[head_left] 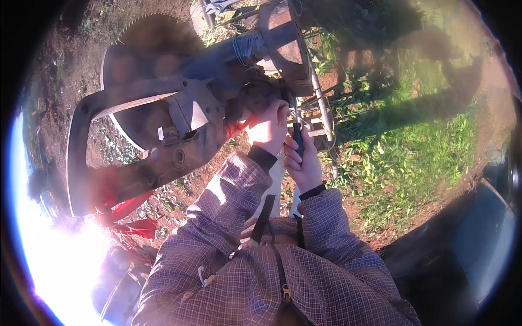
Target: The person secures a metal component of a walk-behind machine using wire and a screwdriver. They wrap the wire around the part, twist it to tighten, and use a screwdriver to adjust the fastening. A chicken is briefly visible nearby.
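Note:
A dark metal power saw (168, 160) with a looped handle frame and a round toothed blade (147, 30) fills the upper left. Just right of its body, my right hand (299, 155) grips the black handle of a screwdriver (298, 138), whose thin shaft points up toward a dark fitting. My left hand (269, 127) is raised beside it at the saw's underside, fingers curled; what they hold is hidden. Something red lies behind that wrist. A rusty metal end piece (285, 43) with wire wound nearby sits at the top of the machine.
A metal tube frame (321, 103) stands right of the machine, over leafy green plants (408, 163) and reddish soil. Red material (136, 231) shows at lower left. A grey-blue panel (484, 244) is at the right rim. Strong glare covers the left edge.

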{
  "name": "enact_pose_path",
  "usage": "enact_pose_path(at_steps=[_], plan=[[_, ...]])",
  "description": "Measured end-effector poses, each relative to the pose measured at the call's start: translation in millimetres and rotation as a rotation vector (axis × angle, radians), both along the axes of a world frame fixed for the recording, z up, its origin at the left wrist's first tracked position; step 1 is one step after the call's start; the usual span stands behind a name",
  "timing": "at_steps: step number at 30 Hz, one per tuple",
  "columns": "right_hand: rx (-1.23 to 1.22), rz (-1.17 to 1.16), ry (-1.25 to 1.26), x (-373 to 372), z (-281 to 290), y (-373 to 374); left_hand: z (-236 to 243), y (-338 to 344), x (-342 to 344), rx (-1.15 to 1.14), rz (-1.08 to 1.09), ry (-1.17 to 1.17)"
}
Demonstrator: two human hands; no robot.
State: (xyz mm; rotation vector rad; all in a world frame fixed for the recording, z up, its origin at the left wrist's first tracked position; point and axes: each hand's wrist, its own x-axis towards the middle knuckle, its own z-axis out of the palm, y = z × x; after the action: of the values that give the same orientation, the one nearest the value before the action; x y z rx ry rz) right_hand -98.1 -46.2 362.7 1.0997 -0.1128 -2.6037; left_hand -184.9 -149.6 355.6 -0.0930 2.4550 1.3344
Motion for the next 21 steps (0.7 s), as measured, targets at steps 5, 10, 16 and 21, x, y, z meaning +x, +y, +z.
enact_pose_path(at_steps=[5, 10, 16, 21], plan=[[1.012, 0.259, -0.067, -10, 18, -23, -12, 22, -30, -0.327, 0.002, 0.634], [1.925, 0.704, -0.015, -15, 28, -27, -14, 14, -38, -0.351, 0.014, 0.423], [1.039, 0.269, -0.014, -10, 10, -17, -19, 20, -33, -0.387, -0.001, 0.572], [-0.477, -0.36, 0.163, 10, -25, -11, -37, 16, -31, -0.083, 0.09, 0.471]])
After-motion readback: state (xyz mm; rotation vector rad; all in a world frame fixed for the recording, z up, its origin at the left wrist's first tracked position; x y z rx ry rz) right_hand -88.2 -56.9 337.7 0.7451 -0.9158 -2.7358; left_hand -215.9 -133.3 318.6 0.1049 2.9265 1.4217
